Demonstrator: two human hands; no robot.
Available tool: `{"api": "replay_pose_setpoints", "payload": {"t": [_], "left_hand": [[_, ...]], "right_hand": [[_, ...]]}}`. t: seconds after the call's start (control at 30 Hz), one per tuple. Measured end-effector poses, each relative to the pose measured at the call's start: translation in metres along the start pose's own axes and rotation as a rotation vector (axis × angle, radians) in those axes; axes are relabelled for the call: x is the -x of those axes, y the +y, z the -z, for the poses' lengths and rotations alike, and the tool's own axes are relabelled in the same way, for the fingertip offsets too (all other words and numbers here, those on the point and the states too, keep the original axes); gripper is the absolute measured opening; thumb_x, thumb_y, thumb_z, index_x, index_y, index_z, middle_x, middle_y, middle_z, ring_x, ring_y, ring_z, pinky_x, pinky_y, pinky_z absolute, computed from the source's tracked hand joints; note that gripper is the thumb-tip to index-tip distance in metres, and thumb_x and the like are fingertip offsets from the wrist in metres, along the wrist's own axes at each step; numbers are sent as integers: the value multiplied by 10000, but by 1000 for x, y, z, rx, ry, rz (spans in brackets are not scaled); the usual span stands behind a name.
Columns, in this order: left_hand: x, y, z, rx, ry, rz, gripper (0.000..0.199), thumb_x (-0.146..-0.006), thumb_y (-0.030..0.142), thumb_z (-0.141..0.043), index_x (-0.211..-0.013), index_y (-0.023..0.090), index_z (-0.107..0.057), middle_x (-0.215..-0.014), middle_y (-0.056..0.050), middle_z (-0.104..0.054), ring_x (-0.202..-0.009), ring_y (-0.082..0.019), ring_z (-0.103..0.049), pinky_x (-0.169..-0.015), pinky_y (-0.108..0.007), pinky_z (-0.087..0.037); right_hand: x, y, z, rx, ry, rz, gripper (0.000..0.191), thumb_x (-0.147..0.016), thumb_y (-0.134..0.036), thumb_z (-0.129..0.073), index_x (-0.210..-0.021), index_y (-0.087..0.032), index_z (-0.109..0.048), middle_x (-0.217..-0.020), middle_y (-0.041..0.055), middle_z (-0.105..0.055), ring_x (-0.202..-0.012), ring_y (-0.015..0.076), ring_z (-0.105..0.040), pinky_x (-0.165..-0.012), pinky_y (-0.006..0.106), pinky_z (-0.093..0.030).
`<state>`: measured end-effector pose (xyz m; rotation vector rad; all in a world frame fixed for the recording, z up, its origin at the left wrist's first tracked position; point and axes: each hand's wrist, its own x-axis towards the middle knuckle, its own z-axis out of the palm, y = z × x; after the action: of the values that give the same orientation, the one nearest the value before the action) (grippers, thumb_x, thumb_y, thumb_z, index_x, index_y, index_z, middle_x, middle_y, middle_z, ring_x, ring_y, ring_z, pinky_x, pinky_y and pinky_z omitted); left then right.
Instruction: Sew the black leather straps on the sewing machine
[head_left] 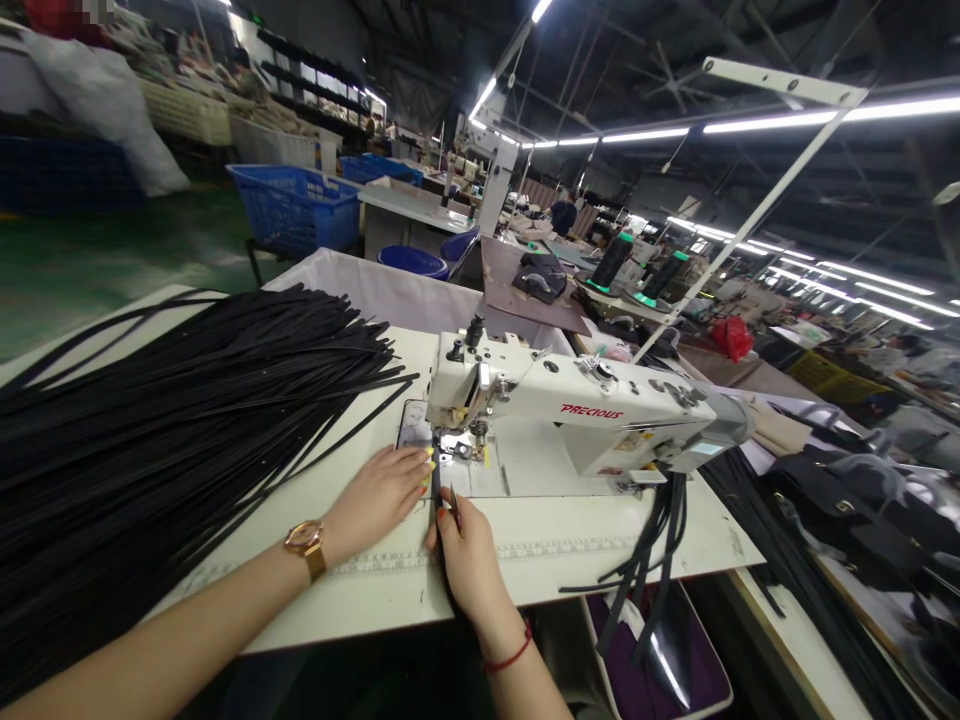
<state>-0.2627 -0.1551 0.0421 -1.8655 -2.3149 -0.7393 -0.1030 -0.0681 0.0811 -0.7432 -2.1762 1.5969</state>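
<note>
A white sewing machine (517,385) stands on the pale worktable, a narrow black strap (437,478) running lengthwise under its presser foot (459,450). My left hand (390,488) lies flat, fingers stretched out, its fingertips at the strap's left edge just before the foot. Closer to the table's front edge, my right hand (466,560) is closed around the strap, which hangs down past the edge. A thin pointed dark thing (454,503) sticks up from that hand; its kind cannot be made out. To the left, a big heap of black straps (225,400) covers the table.
More black straps (667,520) drape over the table's front right, above a purple-lined bin (697,650). Behind the machine are a cloth-lined trough (390,290), thread cones (611,262) and a blue basket (296,205). Black pieces (847,510) lie at the right.
</note>
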Motion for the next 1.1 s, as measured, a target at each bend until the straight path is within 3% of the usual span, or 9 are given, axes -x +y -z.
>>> {"api": "replay_pose_setpoints", "payload": {"t": [0.23,0.4,0.93,1.0,1.1], "left_hand": [[-3,-3,0,-49,-58,4,363,-981,272,-429,-1307,214,-579,-1420,-65,-544,-1330,-267,-451,-1138,-550,-289],[-3,-5,0,-39,-60,4,364,-972,274,-442,-1304,213,-579,-1426,-64,-538,-1334,-267,-446,-1143,-553,-278],[-2,-4,0,-8,-31,0,346,-969,279,-446,-1278,242,-597,-1418,-58,-546,-1326,-268,-458,-1136,-550,-277],[-2,-4,0,-2,-24,-3,345,-972,276,-440,-1276,238,-599,-1413,-63,-550,-1322,-267,-460,-1135,-551,-280],[-1,-2,1,-4,-19,-3,349,-978,270,-429,-1281,228,-596,-1412,-73,-549,-1326,-270,-457,-1138,-551,-276]], "right_hand": [[-11,-1,-3,1,23,-14,226,-902,-152,-408,-736,-194,-556,-590,-20,-580,-582,147,-531,-616,256,-399],[-11,0,-2,-20,-30,-25,196,-908,-162,-409,-828,-193,-585,-600,-31,-575,-586,146,-526,-609,250,-394],[-10,5,1,18,-74,-16,220,-897,-140,-392,-820,-188,-593,-592,-23,-593,-555,142,-528,-554,238,-387],[-9,3,8,103,-79,1,189,-916,-179,-418,-918,-188,-607,-672,0,-640,-626,161,-584,-586,248,-407],[-15,-3,24,455,41,2,240,-955,-347,-466,-1088,-179,-574,-852,72,-697,-755,226,-647,-630,293,-411]]}}
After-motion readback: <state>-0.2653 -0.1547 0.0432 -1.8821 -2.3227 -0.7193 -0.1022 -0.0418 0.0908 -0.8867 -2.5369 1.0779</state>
